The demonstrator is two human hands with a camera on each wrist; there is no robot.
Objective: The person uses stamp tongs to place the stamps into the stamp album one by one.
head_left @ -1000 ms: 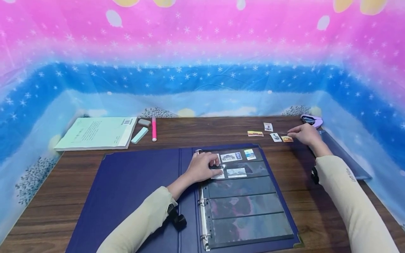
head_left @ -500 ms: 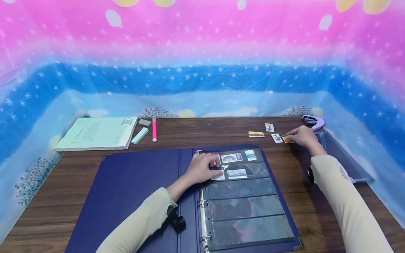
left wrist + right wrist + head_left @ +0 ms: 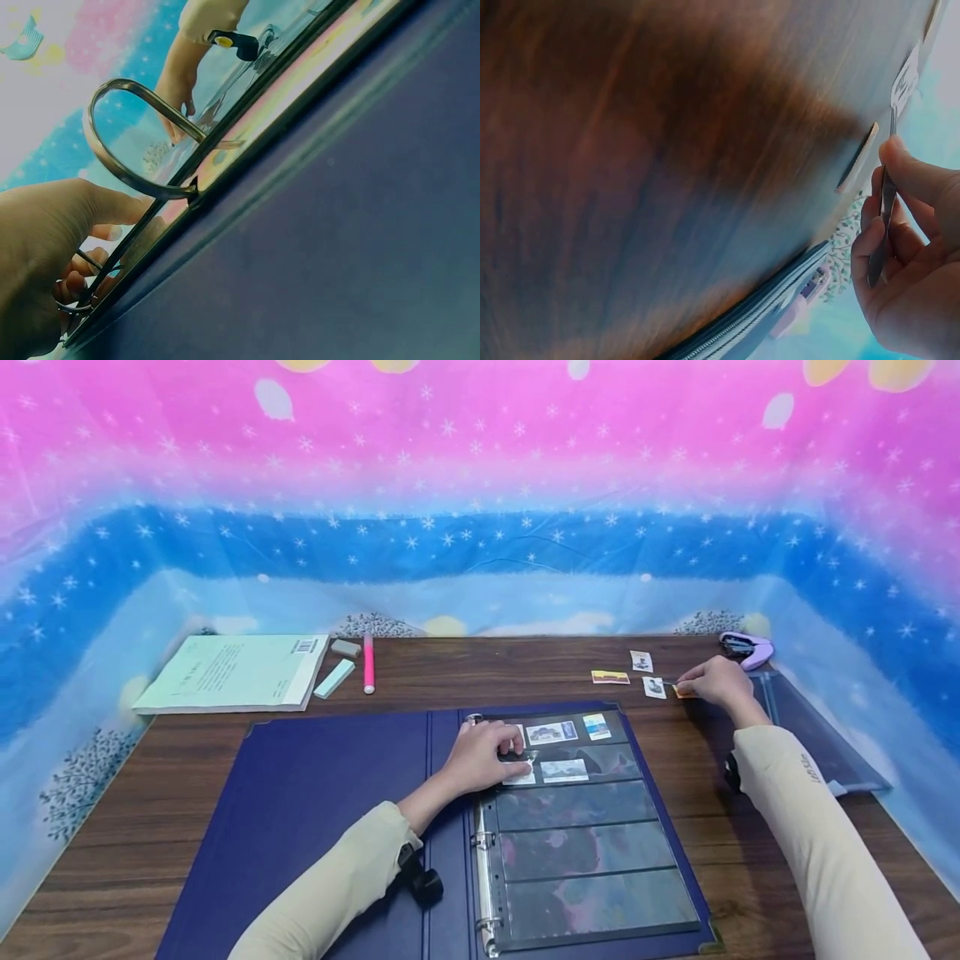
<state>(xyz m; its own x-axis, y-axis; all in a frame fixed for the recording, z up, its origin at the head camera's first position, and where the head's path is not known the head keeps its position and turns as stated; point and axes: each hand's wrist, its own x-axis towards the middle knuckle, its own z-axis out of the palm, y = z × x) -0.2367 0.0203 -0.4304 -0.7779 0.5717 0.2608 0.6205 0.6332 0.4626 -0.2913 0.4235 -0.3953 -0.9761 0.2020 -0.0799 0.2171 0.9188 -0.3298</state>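
My right hand [image 3: 720, 685] pinches a pair of slim metal tweezers [image 3: 886, 195] between thumb and fingers. Their tip meets the edge of a small stamp with a dark portrait [image 3: 654, 687] on the table. An orange stamp [image 3: 684, 692] lies partly hidden under the right fingers. My left hand [image 3: 483, 760] rests on the upper left of a black stock page [image 3: 577, 806], beside the binder rings [image 3: 142, 180], thumb and index finger spread apart. Several stamps sit in the page's top two strips, including a blue-yellow one [image 3: 597, 727] and a grey landscape [image 3: 564, 771].
The dark blue album [image 3: 330, 827] lies spread across the table. Two more loose stamps, a yellow-red one [image 3: 611, 677] and a pale one [image 3: 641, 661], lie behind it. A zip pouch [image 3: 817, 735] and lilac stapler [image 3: 746, 650] stand right; a book [image 3: 232, 672] and pink marker [image 3: 368, 664] left.
My right hand has come slightly left and lower with the tweezers, whose tip now reaches the portrait stamp, and it covers more of the orange stamp. The left hand stays on the page.
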